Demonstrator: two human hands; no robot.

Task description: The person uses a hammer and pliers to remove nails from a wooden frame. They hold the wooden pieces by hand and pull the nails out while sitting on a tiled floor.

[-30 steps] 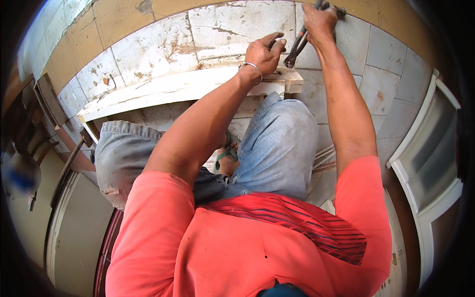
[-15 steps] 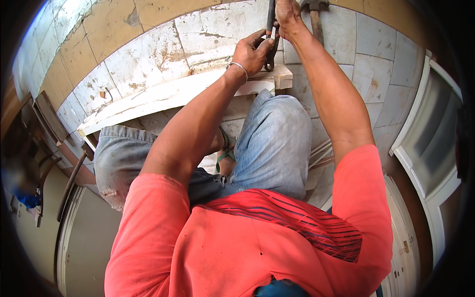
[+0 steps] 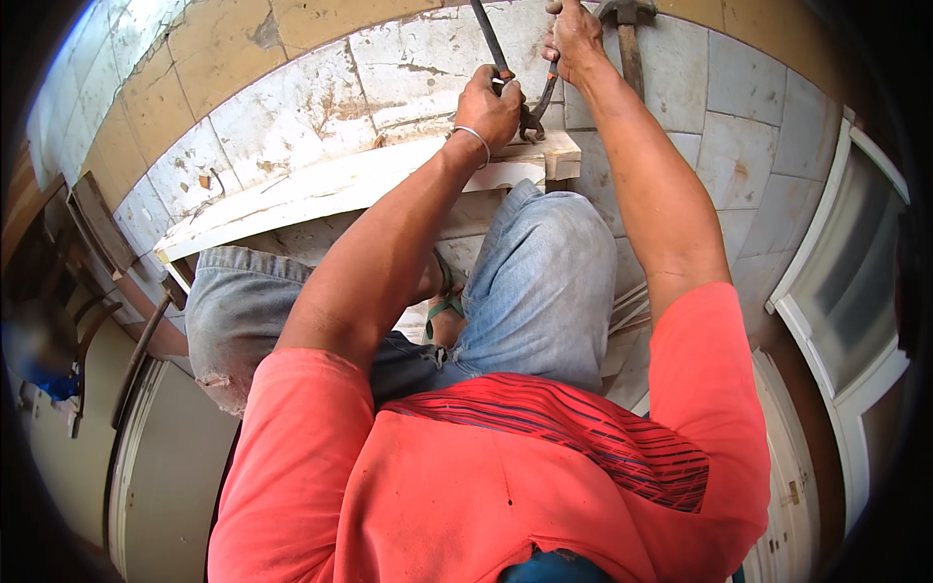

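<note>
Black pincers with orange-banded handles (image 3: 536,119) stand jaws-down at the right end of a long white, chipped wooden board (image 3: 340,175), their handles spread apart. My left hand (image 3: 491,112) is closed round the left handle near the jaws. My right hand (image 3: 575,44) grips the upper end of the right handle, its fingers curled. Just right of that hand a hammer (image 3: 630,58) with a worn wooden handle lies on the white tiles. The board lies across in front of my bent knees; what the jaws hold is too small to make out.
A white framed panel with glass (image 3: 841,253) stands at the right. At the left are wooden pieces (image 3: 102,228), a long-handled tool (image 3: 144,355) and pale panels (image 3: 165,457). A yellow tiled band (image 3: 224,49) runs along the top.
My right hand has moved left with the pincers, uncovering the hammer. The jaws have come down onto the board end, my left hand has closed on a handle, and the handles have spread wider.
</note>
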